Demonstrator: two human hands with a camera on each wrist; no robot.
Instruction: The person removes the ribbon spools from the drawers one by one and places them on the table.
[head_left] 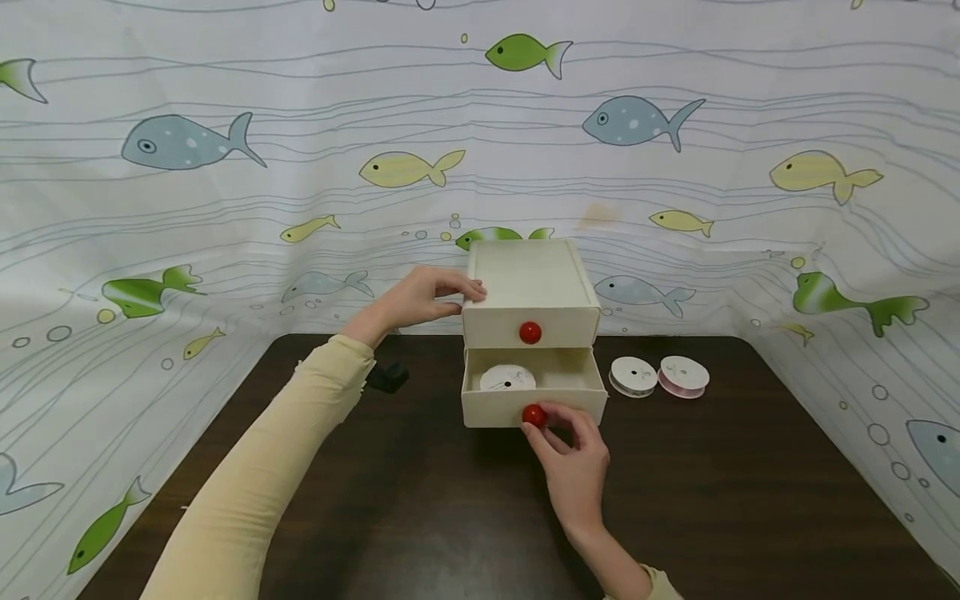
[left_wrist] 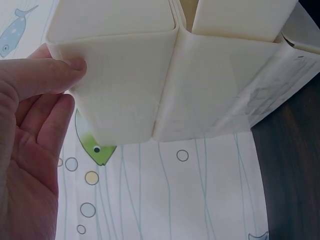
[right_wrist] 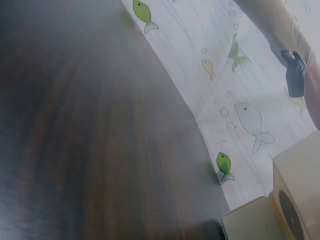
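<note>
While the right hand (head_left: pixel 576 457) pinches the red knob (head_left: pixel 533 415) on the drawer unit's (head_left: pixel 531 275) pulled-out lower drawer (head_left: pixel 489 410), a spool (head_left: pixel 498 377) lies inside; the left hand (head_left: pixel 417 298), fingers relaxed, touches the unit's upper left edge; two white-faced spools (head_left: pixel 632 373) lie right of the unit.

1 cream drawer unit (head_left: pixel 525 271), 2 drawer fronts (head_left: pixel 495 329) in head view, 2 round red knobs (head_left: pixel 530 331), 3 white-faced spools (head_left: pixel 626 367) total, 2 on counter (head_left: pixel 450 517), 1 in pulled-out drawer (head_left: pixel 483 410), 1 left grip (head_left: pixel 420 297), 1 right grip (head_left: pixel 576 471)
</note>
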